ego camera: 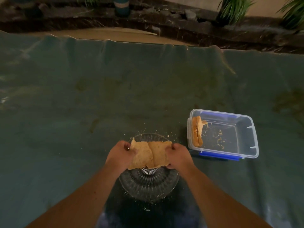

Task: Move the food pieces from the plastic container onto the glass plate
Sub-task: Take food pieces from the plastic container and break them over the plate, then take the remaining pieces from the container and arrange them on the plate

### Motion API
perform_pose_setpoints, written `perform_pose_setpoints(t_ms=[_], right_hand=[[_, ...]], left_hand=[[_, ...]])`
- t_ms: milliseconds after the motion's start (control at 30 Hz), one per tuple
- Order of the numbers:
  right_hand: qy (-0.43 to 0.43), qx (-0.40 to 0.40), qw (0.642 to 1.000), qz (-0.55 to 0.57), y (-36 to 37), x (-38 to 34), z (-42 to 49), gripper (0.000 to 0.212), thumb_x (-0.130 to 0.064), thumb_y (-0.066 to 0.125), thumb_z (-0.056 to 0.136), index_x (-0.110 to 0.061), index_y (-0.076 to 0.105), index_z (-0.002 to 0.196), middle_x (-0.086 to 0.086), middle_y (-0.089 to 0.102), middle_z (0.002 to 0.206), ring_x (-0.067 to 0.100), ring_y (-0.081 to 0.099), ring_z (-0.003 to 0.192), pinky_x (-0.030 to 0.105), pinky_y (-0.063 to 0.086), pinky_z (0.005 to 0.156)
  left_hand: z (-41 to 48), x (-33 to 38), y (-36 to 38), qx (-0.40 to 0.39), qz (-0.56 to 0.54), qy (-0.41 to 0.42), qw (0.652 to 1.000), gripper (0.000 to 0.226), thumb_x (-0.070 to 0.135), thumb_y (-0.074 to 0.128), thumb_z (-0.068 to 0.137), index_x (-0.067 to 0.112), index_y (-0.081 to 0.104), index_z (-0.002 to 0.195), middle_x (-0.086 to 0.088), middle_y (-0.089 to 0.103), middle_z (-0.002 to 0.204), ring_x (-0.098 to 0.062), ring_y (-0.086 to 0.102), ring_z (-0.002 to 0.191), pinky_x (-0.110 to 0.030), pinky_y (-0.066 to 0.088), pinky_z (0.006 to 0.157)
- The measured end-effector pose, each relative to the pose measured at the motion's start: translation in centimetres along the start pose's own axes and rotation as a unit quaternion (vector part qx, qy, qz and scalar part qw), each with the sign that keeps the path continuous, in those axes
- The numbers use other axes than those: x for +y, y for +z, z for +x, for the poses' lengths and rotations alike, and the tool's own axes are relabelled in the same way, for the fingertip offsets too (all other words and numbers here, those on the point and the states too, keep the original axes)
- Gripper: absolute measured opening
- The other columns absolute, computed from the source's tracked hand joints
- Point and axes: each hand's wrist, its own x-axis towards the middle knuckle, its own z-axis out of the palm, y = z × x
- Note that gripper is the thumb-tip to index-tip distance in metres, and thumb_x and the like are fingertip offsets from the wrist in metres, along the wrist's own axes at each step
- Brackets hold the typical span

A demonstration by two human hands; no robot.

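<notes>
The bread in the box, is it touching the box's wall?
Touching. The head view shows the bread standing on edge, leaning against the box's left wall.

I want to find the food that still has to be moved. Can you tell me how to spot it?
Look at the big green cloth, then find the clear plastic container with blue clips on the person's right side. The leftover food piece stands on edge against its left wall. It is the only big tan piece in there; everything else is crumbs.
</notes>
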Motion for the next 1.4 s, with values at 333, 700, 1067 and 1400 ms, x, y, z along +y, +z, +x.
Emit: perform_pose_setpoints(t_ms=[333, 700, 1067, 1400], right_hand=[[-0.081, 0.106, 0.984, -0.119, -0.5, 0.0, 0.6, 0.013, -0.031, 0.061, 0.100, -0.027, 0.062, 0.088, 0.001, 0.066, 0.082, 0.014, 0.067, 0.071, 0.030, 0.059, 0.060], [-0.291, 0.127, 0.836, -0.447, 0.2, 1.1, -3.4, 0.055, -0.028, 0.061, 0.093, -0.022, 0.039, 0.144, 0.011, 0.052, 0.143, 0.030, 0.052, 0.127, 0.046, 0.051, 0.103], [-0.367, 0.208, 0.874, -0.242, -4.3, -1.3, -4.3, 0.019, -0.029, 0.061, 0.097, -0.026, 0.065, 0.116, -0.006, 0.064, 0.107, 0.010, 0.059, 0.092, 0.029, 0.053, 0.079], [-0.011, 0.077, 0.997, 0.016, -13.8, -2.3, 2.0, 0.091, -0.070, 0.075, 0.081, -0.025, 0.042, 0.152, 0.008, 0.057, 0.148, 0.036, 0.062, 0.126, 0.057, 0.053, 0.106]], left_hand=[[1.6, 0.7, -0.2, 0.036, 0.047, 0.043, 0.997, 0.018, 0.034, 0.073, 0.092, 0.028, 0.056, 0.097, 0.005, 0.067, 0.083, -0.015, 0.063, 0.070, -0.032, 0.048, 0.059], [-1.0, -0.2, -0.1, 0.032, 0.307, 0.316, 0.897, 0.041, 0.027, 0.069, 0.090, 0.019, 0.060, 0.129, -0.009, 0.057, 0.128, -0.030, 0.055, 0.115, -0.049, 0.058, 0.088], [-1.4, 4.4, 1.7, -0.014, 0.229, 0.216, 0.949, 0.014, 0.040, 0.060, 0.093, 0.028, 0.067, 0.093, 0.004, 0.066, 0.092, -0.019, 0.065, 0.080, -0.037, 0.057, 0.068], [-1.7, 15.3, 8.7, -0.099, -0.114, 0.070, 0.986, 0.042, 0.063, 0.069, 0.088, 0.023, 0.064, 0.098, 0.000, 0.072, 0.099, -0.019, 0.073, 0.080, -0.049, 0.062, 0.085]])
